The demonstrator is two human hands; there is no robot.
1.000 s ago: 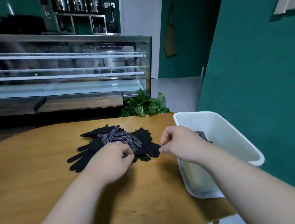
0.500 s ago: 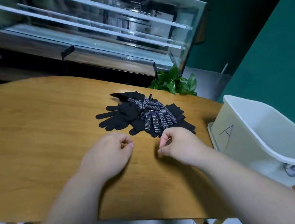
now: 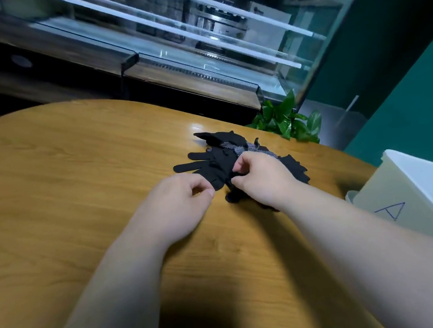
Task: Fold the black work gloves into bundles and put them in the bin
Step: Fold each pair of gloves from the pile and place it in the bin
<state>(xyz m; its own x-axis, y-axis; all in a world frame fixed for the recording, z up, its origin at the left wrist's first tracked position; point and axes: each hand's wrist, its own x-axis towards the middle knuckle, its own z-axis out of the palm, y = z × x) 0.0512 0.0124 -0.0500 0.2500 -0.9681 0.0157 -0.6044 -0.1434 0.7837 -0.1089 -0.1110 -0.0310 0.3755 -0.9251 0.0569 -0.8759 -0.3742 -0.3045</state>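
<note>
- The display case (image 3: 199,34) stands beyond the gloves, past the table's far edge.
- The table (image 3: 68,190) carries the gloves on its right-hand part.
- The bin (image 3: 421,185) stands right of the gloves and apart from them, marked "A" on its side. Its inside is cut off here.
- The plant (image 3: 287,123) shows just beyond the gloves.
- The gloves (image 3: 217,161) lie in a loose, unfolded pile. The top glove's fingers point left, away from the bin, and its cuff points toward the person, so the cuff end is what both hands meet first.
- The right hand (image 3: 261,183) lies on the near right of the gloves, narrow, with thumb and forefinger pinching black cloth. It is the hand nearer the bin.
- The left hand (image 3: 180,209) sits at the cuff's left edge, fingers curled and thumb at forefinger. Whether it has cloth, I cannot tell.
- Half a second ago both hands were on bare wood short of the gloves. Now they have reached them.
</note>
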